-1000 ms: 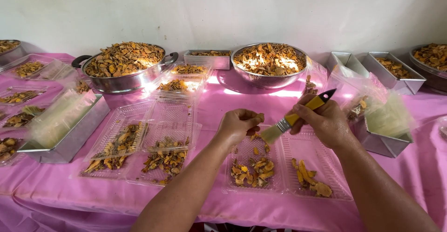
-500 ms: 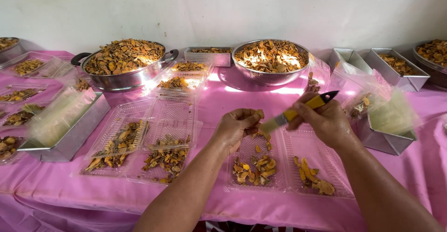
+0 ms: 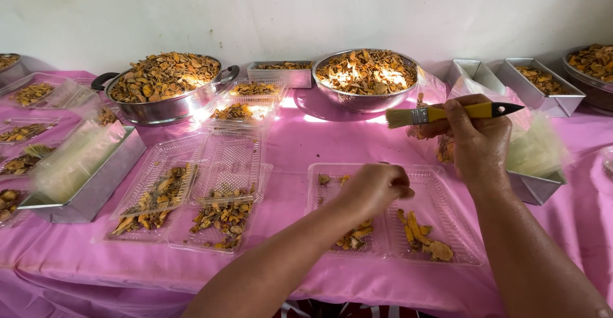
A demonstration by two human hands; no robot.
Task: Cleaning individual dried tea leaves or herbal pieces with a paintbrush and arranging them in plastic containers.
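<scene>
Nearest is a clear plastic tray point(image 3: 447, 203) lying open on the pink surface point(image 3: 294, 145). It holds a few dried orange-brown pieces point(image 3: 418, 232). The left hand point(image 3: 373, 187) sits over the middle of this tray. Its fingers are curled in tight, and you cannot tell if they pinch a piece. Just past it, the right hand point(image 3: 476, 136) is up above the tray. Its fingers are wrapped around a brush point(image 3: 447, 112) with a yellow handle and a black tip. The brush lies flat in the air, with its pale bristles pointing left.

To the left are more clear trays point(image 3: 191, 196) with the same dried pieces. A metal box point(image 3: 96, 187) of clear bags stands beside them. Farther back, by the white wall, a big pot point(image 3: 163, 91) and a metal strainer bowl point(image 3: 365, 82) are piled high with dried pieces. Small metal tins point(image 3: 539, 85) stand to the right.
</scene>
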